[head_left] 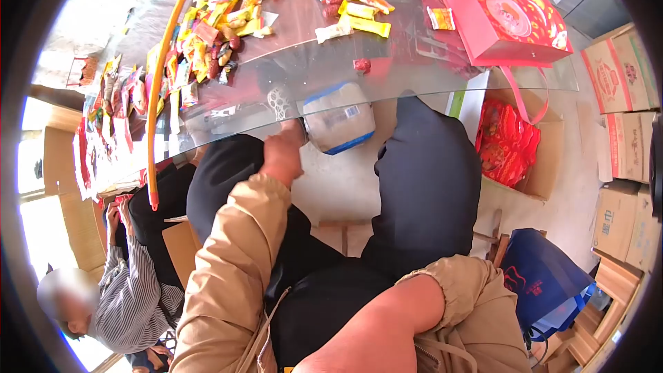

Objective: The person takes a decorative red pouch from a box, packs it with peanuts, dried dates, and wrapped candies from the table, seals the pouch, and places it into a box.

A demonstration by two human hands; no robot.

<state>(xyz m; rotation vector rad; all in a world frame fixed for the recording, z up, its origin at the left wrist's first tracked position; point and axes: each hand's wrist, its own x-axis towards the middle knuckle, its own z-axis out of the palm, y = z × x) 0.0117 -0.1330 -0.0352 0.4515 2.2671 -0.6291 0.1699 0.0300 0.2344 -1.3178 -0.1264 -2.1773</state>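
My left hand is below the glass table's front edge, above my left thigh. It lies beside a clear plastic package with blue borders, near its left side. The fingers are blurred and partly hidden, so whether they touch the package is unclear. My right forearm crosses my lap toward the bottom edge, and the right hand is out of view. On the glass table, wrapped candies form a pile at the back left, with a lone red piece nearer the front edge.
An orange strip runs along the left. An open pink box sits at the back right, above a carton of red packets. A blue bag and stacked cartons are at right. Another person sits at lower left.
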